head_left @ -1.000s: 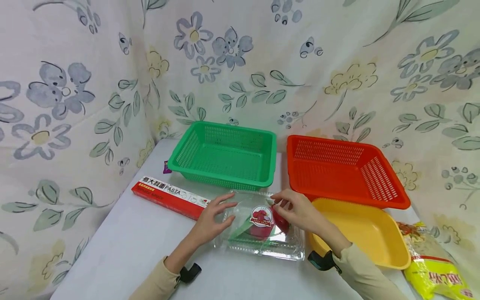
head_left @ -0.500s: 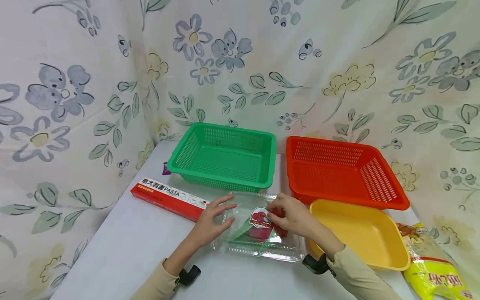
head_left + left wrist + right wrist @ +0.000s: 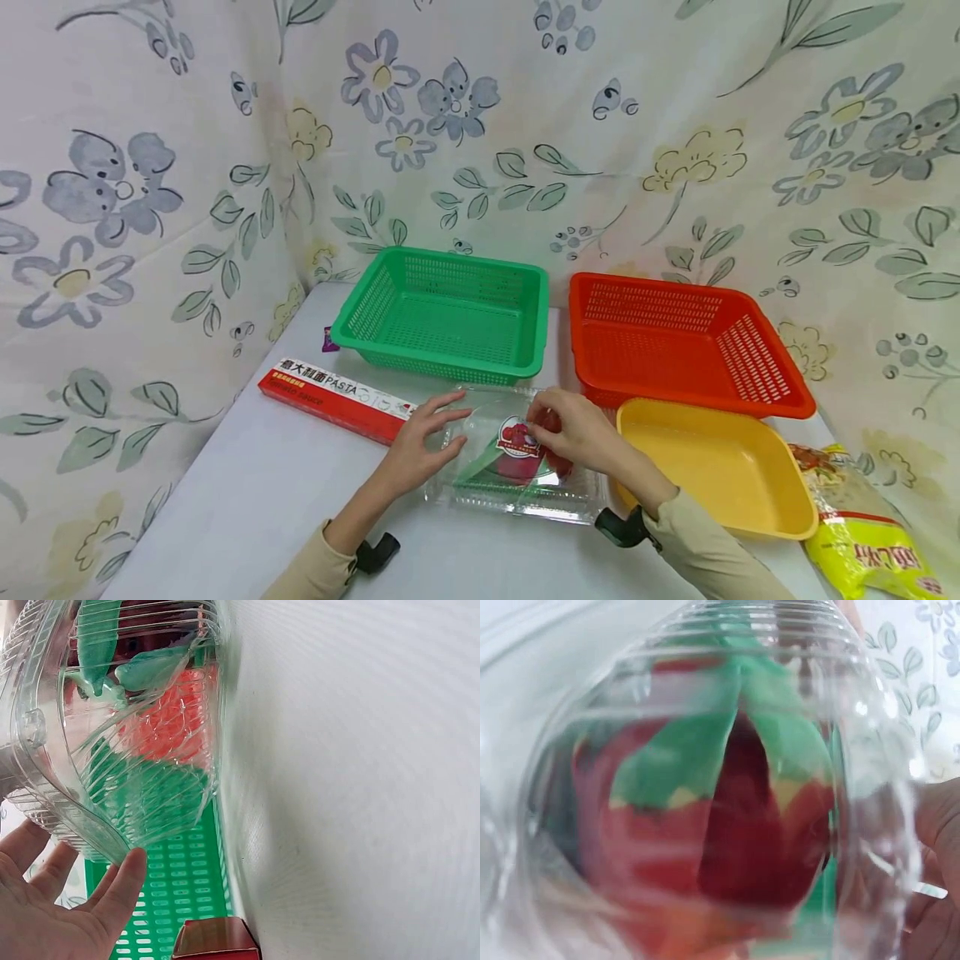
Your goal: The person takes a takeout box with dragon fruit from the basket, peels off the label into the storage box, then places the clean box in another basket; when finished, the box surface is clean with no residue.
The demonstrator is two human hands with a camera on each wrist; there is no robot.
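Observation:
A clear plastic clamshell box [image 3: 480, 483] lies on the table in the head view. Red fruit-like shapes with green leaves [image 3: 727, 817] show through its wall in the right wrist view. On the lid is a round label [image 3: 517, 437] with red fruit printed on it. My right hand [image 3: 573, 429] has thumb and fingertips bent together at the label's right edge, covering part of it. My left hand [image 3: 416, 442] rests at the box's left side, fingers spread and loosely curved; in the left wrist view its fingertips [image 3: 133, 862] touch the plastic rim.
Behind the box stand a green basket [image 3: 543, 333] and a red basket [image 3: 795, 367]. A yellow tray [image 3: 720, 467] is right of it, then a food bag [image 3: 873, 542]. A pasta box [image 3: 330, 404] lies left. A small purple packet [image 3: 330, 339] sits behind that.
My right hand has moved left across the lid, its fingertips now at the label's right edge. The left hand and the box have stayed put.

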